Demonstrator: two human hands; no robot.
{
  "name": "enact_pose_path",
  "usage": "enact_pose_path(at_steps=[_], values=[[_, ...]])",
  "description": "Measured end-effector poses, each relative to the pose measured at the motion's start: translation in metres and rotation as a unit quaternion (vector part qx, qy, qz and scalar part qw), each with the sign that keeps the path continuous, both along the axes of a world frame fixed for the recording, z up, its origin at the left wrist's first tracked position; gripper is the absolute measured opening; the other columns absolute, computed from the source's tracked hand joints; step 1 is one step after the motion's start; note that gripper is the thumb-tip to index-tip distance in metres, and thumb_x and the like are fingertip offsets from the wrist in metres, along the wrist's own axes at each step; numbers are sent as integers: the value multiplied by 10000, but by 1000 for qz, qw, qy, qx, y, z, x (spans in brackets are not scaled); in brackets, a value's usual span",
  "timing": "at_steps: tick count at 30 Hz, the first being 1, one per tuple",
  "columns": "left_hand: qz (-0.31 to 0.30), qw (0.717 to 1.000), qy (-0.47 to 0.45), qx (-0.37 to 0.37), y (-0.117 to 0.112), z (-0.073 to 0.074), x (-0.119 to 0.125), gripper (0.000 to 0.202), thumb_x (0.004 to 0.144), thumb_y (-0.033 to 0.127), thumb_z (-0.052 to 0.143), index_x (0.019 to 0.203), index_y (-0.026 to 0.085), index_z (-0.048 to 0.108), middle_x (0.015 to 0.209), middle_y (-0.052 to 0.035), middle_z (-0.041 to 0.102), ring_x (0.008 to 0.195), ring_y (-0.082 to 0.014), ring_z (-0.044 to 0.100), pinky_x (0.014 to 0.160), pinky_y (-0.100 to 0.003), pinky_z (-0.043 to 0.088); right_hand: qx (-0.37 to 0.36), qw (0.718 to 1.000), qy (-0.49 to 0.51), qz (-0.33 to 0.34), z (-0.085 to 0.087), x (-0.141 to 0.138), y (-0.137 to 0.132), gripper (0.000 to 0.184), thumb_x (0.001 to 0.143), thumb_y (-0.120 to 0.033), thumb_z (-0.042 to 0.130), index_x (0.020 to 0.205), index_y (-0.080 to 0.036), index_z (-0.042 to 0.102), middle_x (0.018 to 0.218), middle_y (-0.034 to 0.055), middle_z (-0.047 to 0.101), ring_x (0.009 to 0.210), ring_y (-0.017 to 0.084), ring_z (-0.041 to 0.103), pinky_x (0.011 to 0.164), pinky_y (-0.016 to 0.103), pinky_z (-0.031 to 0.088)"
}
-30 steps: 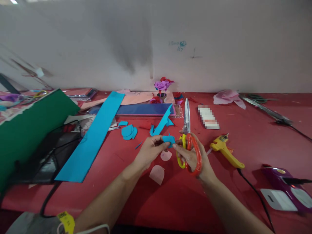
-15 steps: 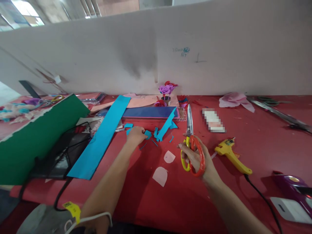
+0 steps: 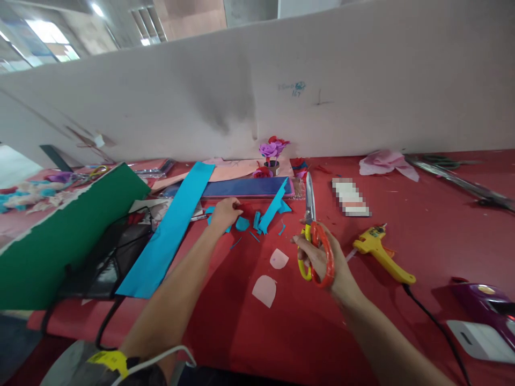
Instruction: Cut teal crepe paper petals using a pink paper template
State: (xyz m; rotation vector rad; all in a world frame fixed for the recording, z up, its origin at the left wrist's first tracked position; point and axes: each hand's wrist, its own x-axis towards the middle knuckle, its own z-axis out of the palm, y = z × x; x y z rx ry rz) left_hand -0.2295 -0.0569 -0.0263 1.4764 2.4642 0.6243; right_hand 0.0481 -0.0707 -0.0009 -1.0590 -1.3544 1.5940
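My right hand (image 3: pixel 322 254) grips scissors (image 3: pixel 309 198) with one red and one yellow handle, their blades together and pointing away from me. My left hand (image 3: pixel 226 213) reaches over the blue paper scraps, its fingers pinched on a small dark red paper scrap (image 3: pixel 244 208). Just below those fingers lies a small blue paper piece (image 3: pixel 242 223). Further right is a longer blue offcut (image 3: pixel 273 208), with thin slivers around it. Two rounded pink paper pieces, a smaller one (image 3: pixel 279 259) and a larger one (image 3: pixel 264 290), lie between my arms.
A long blue paper strip (image 3: pixel 169 230) crosses a black bag (image 3: pixel 108 257) at left, beside a green board (image 3: pixel 76 230). A yellow glue gun (image 3: pixel 382 254) with a cord lies right. Potted paper flowers (image 3: pixel 272 153) stand at the back before a white partition (image 3: pixel 169 96).
My left hand has let go of the blue piece, which now lies on the table, and moved slightly away from me to a red scrap. The right hand still holds the scissors.
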Motion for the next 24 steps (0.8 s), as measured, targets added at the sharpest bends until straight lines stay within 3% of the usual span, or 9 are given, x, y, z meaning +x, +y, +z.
enact_pose_path(at_steps=[9, 17, 21, 24], values=[[62, 995, -4, 73, -5, -7, -20, 240, 800, 286, 644, 1000, 165, 695, 1029, -105, 736, 958, -234, 669, 831, -303, 475, -10, 999, -24, -18, 8, -3, -1, 377, 745, -371, 701, 1047, -203, 550, 514, -48, 522, 413, 111, 432, 399, 242, 325], [33, 992, -31, 119, -6, -23, -23, 209, 819, 195, 525, 941, 170, 693, 905, -45, 750, 828, -169, 681, 741, -256, 510, -24, 999, -11, -26, 1, -2, 2, 312, 742, -354, 673, 994, -214, 553, 502, -56, 510, 424, 119, 434, 397, 237, 318], [35, 991, -5, 129, -16, -19, -30, 280, 831, 145, 463, 986, 166, 694, 1006, -75, 737, 921, -182, 669, 826, -296, 500, -33, 999, -2, -32, 3, -1, 4, 342, 732, -364, 681, 1005, -198, 561, 484, -55, 513, 421, 111, 424, 405, 239, 329], [-4, 994, 23, 111, -22, -12, -33, 220, 826, 169, 527, 923, 196, 722, 1017, -68, 738, 981, -200, 654, 937, -345, 452, -44, 998, 2, -33, 3, -2, 3, 439, 723, -356, 686, 1108, -196, 549, 482, -55, 530, 414, 111, 420, 403, 236, 324]])
